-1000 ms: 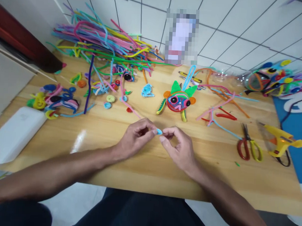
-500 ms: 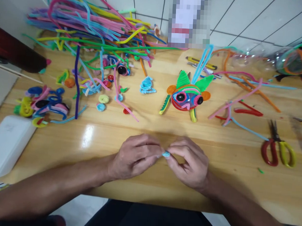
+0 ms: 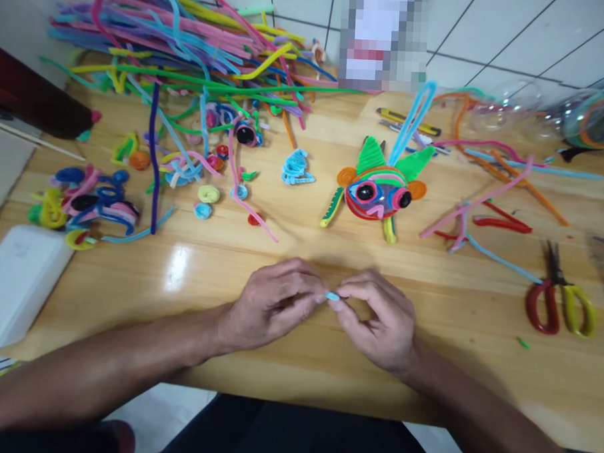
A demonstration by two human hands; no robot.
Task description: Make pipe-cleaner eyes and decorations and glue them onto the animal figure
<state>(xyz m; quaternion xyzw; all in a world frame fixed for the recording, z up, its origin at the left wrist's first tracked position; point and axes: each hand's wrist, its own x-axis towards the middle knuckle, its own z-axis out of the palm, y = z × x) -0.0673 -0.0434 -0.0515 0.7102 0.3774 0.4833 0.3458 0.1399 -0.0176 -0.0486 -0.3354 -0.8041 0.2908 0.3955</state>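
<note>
Between the fingertips of both hands is a small light-blue piece of pipe cleaner [image 3: 332, 296], mostly covered by the fingers. My left hand [image 3: 276, 305] pinches its left end, with thumb and forefinger closed. My right hand [image 3: 378, 320] pinches it from the right, thumb below and forefinger above. Beyond the hands stands a pipe-cleaner creature [image 3: 378, 192] with green ears, black eyes, orange discs at its sides and a light-blue loop on top. To its left lies a light-blue coiled pipe-cleaner shape [image 3: 297, 167].
Scissors [image 3: 559, 294] with red and yellow handles lie at the right. A heap of pipe cleaners [image 3: 155, 33] fills the back left. Finished-looking figures [image 3: 102, 208], small coils [image 3: 208, 194] and a white box [image 3: 22, 284] are at the left. A yellow cutter [image 3: 408, 121] lies behind the creature.
Both hands stay joined at the light-blue piece, with only slight finger movement. The whole view has shifted slightly; nothing on the table has visibly been moved.
</note>
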